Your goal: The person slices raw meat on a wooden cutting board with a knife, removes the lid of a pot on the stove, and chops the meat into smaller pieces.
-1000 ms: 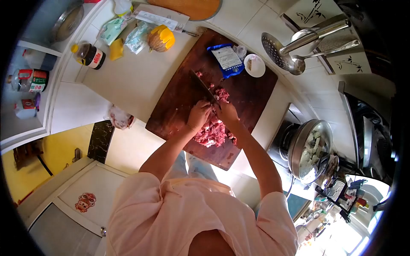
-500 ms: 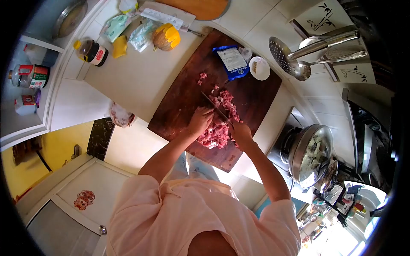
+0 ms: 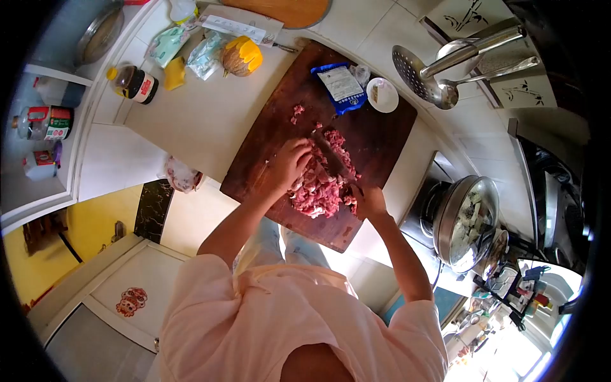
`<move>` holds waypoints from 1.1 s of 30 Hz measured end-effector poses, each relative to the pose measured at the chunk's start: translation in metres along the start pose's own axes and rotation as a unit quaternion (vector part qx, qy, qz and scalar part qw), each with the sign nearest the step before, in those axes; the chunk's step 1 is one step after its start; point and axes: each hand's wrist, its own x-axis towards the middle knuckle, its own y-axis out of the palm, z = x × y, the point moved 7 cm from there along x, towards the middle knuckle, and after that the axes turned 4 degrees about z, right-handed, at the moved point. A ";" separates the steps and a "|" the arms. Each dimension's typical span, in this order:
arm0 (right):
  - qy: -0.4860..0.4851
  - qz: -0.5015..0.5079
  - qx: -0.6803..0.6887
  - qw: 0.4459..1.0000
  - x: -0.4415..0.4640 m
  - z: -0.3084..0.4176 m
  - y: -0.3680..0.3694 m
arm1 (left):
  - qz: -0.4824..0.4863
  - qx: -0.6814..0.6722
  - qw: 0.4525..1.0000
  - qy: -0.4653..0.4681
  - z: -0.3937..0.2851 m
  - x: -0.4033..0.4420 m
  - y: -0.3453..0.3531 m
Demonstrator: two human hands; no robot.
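Note:
A heap of chopped raw meat point(image 3: 318, 194) lies on the dark wooden cutting board point(image 3: 261, 149). My right hand point(image 3: 370, 202) is closed round the handle of a knife, whose blade point(image 3: 332, 155) lies across the meat, pointing up and left. At the left edge of the heap is my left hand point(image 3: 291, 163), fingers loosely bent and thumb apart, fingertips close to the meat and the blade. Whether a piece of meat is under those fingers is hard to see. A few small meat bits point(image 3: 297, 113) sit apart, farther up the board.
At the board's far end are a blue packet point(image 3: 342, 88) and a small white dish point(image 3: 382, 95). A cut pumpkin point(image 3: 241, 57) and a dark sauce bottle point(image 3: 133, 84) stand on the left counter. To the right, a lidded pan point(image 3: 468, 223) sits on the stove, below hanging ladles point(image 3: 448, 94).
My left hand has moved up and left, off the near part of the heap, and its fingers have loosened. The knife has tilted, so more of its blade face shows.

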 end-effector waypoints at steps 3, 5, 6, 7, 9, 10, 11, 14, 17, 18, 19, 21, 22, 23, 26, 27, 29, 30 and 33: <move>-0.062 -0.139 0.058 0.987 -0.005 -0.004 -0.005 | 0.058 0.010 0.998 0.011 0.006 0.022 0.013; -0.064 -0.192 0.106 0.974 -0.009 -0.004 -0.004 | 0.132 -0.005 0.991 0.036 0.007 0.030 0.035; -0.039 -0.197 0.146 0.969 -0.012 0.001 -0.004 | 0.155 0.021 0.984 0.082 -0.002 0.035 0.040; -0.013 -0.204 0.186 0.961 -0.016 0.003 -0.004 | 0.186 -0.004 0.981 0.060 0.011 0.034 0.058; 0.022 -0.208 0.192 0.959 -0.021 0.005 -0.003 | 0.253 -0.052 0.966 0.021 0.025 0.037 0.082; 0.041 -0.209 0.197 0.957 -0.024 0.008 0.001 | 0.221 0.025 0.965 0.138 0.006 0.038 0.067; 0.053 -0.220 0.206 0.952 -0.028 0.011 0.003 | 0.222 0.009 0.966 0.130 0.010 0.038 0.058; 0.082 -0.247 0.207 0.943 -0.038 0.041 0.002 | 0.250 0.011 0.962 0.104 0.040 0.035 0.030; 0.154 -0.236 0.348 0.894 -0.034 0.076 0.022 | 0.225 -0.019 0.948 0.223 0.024 0.026 -0.012; 0.162 -0.258 0.373 0.876 -0.029 0.084 0.033 | 0.269 -0.036 0.943 0.190 0.035 0.029 -0.013; 0.173 -0.259 0.377 0.872 -0.027 0.091 0.042 | 0.224 -0.042 0.957 0.180 0.045 0.040 -0.019; 0.172 -0.286 0.386 0.860 -0.022 0.107 0.052 | 0.136 -0.056 0.976 0.158 0.064 0.067 -0.027; 0.174 -0.310 0.416 0.837 -0.022 0.116 0.059 | 0.131 -0.041 0.981 0.139 0.068 0.084 -0.029; 0.184 -0.317 0.429 0.826 -0.021 0.121 0.067 | 0.126 -0.025 0.985 0.119 0.073 0.103 -0.031; 0.189 -0.339 0.451 0.804 -0.020 0.137 0.079 | 0.174 -0.010 0.974 0.147 0.083 0.119 -0.013; 0.209 -0.342 0.441 0.803 -0.022 0.142 0.081 | 0.216 -0.017 0.964 0.154 0.082 0.117 -0.007; 0.247 -0.347 0.421 0.801 -0.024 0.151 0.084 | 0.269 -0.111 0.943 0.160 0.095 0.088 0.015; 0.258 -0.345 0.406 0.806 -0.023 0.152 0.087 | 0.251 -0.130 0.944 0.170 0.088 0.075 0.007; 0.235 -0.364 0.336 0.837 -0.011 0.140 0.111 | 0.247 -0.172 0.940 0.158 0.065 0.050 -0.008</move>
